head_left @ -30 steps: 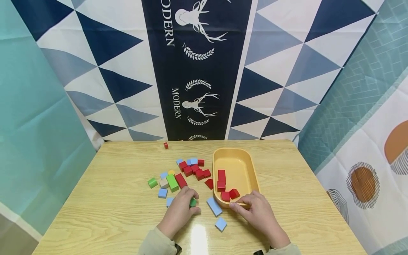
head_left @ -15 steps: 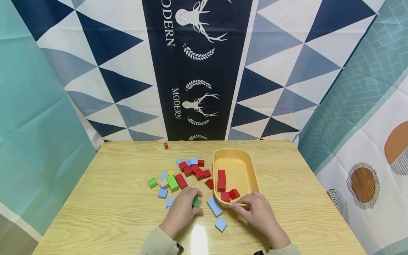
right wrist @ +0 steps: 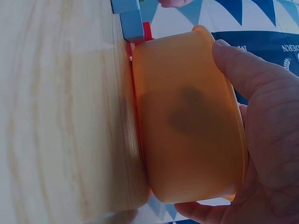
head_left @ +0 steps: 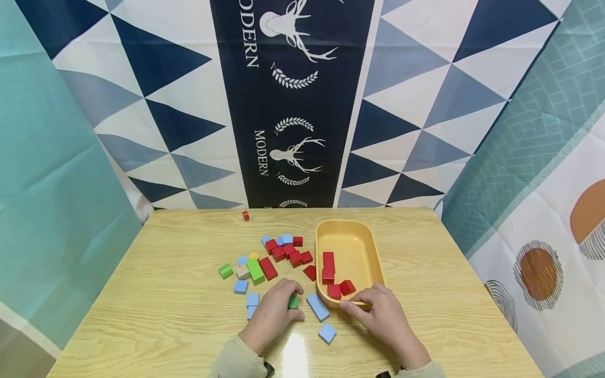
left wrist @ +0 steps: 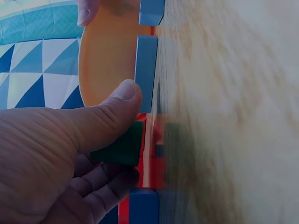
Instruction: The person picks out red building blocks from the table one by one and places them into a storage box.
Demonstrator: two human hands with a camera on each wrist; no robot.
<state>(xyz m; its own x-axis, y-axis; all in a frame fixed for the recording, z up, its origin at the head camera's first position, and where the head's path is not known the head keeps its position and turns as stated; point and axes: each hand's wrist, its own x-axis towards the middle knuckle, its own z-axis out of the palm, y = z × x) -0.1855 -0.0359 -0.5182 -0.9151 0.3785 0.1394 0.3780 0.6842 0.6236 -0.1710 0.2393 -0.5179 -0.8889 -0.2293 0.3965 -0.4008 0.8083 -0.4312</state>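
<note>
Head view shows the left hand (head_left: 271, 310) shifted slightly toward the yellow box (head_left: 352, 244), thumb and curled fingers pinching a dark green block (head_left: 293, 302), now nearer but still outside, left of the box. The right hand (head_left: 383, 315) pinches the box's near rim, so the box seems steadied for this work.

Head: high, forward and down across the bench (head_left: 165, 315)
Left wrist: low, close, sideways past the left hand (left wrist: 53, 154)
Right wrist: low, close, facing the plastic tray (right wrist: 187, 84)
Shared by all: plastic tray
</note>
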